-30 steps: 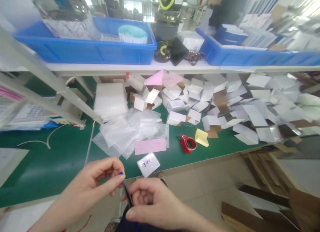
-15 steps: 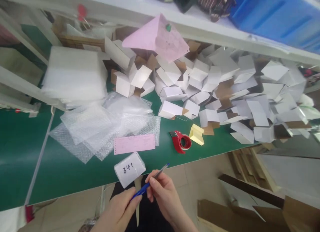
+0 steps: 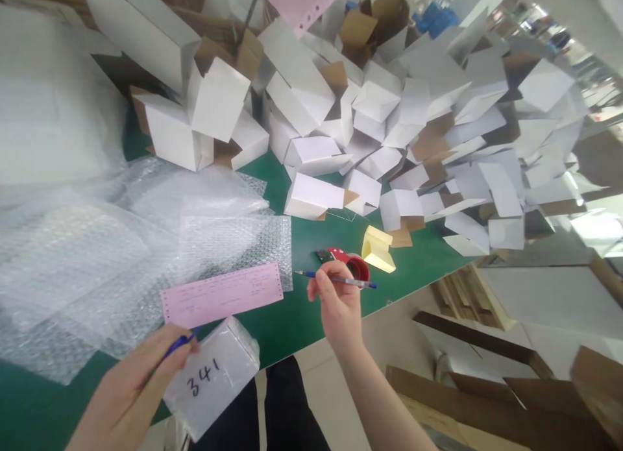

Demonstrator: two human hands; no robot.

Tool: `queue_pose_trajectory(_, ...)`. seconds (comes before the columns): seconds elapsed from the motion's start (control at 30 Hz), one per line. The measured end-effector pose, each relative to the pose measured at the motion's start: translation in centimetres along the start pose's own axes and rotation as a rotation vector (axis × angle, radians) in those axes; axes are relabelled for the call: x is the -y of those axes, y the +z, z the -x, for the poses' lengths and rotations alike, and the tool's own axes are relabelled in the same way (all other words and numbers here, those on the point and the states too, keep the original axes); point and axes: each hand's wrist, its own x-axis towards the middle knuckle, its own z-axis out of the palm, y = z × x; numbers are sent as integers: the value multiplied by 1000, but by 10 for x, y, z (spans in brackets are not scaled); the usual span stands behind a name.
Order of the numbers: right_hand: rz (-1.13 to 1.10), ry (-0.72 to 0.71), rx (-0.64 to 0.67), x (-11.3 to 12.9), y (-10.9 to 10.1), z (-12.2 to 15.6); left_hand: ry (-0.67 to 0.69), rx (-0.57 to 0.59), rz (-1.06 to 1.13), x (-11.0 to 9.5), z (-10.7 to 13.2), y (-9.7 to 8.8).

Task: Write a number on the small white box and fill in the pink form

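Note:
My right hand (image 3: 338,302) is closed on a slim pen (image 3: 348,281) with a clear barrel and blue ends, its bare point toward the left. It hovers in front of a red tape dispenser (image 3: 357,267), partly hiding it. In my left hand (image 3: 141,379) a small blue pen cap (image 3: 179,344) is pinched between thumb and fingers. That hand is over the left edge of a wrapped white packet (image 3: 214,379) marked "341"; whether it touches the packet I cannot tell. Just beyond the packet lies a pink printed slip (image 3: 224,295).
Bubble-wrap sheets (image 3: 233,237) spread across the left of the green table (image 3: 272,334). Many folded white boxes (image 3: 311,195) are heaped along the back and right. A folded yellow card (image 3: 378,248) stands by the dispenser. Brown cartons (image 3: 467,399) are on the floor at right.
My hands have moved apart, the pen coming away from its cap. My right hand went up to the dispenser, the left toward the packet's left side. The view has moved closer.

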Motion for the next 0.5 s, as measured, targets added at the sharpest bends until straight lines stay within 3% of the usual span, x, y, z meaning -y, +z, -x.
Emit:
queue_pose_trajectory(0.1,171,-106,-42,-47,10,-8,312,231,-113,-21,-68,18)
queue_pose_trajectory(0.2,211,-123,78,-79,14,-18,547,414,-263,-31,-107,50)
queue_pose_trajectory(0.33,274,-263,255,-101,17,-29,590,435,-318,-20,-121,73)
queue_pose_trajectory(0.5,353,-239,221,-118,19,-39,568,394,-289,-4,-126,71)
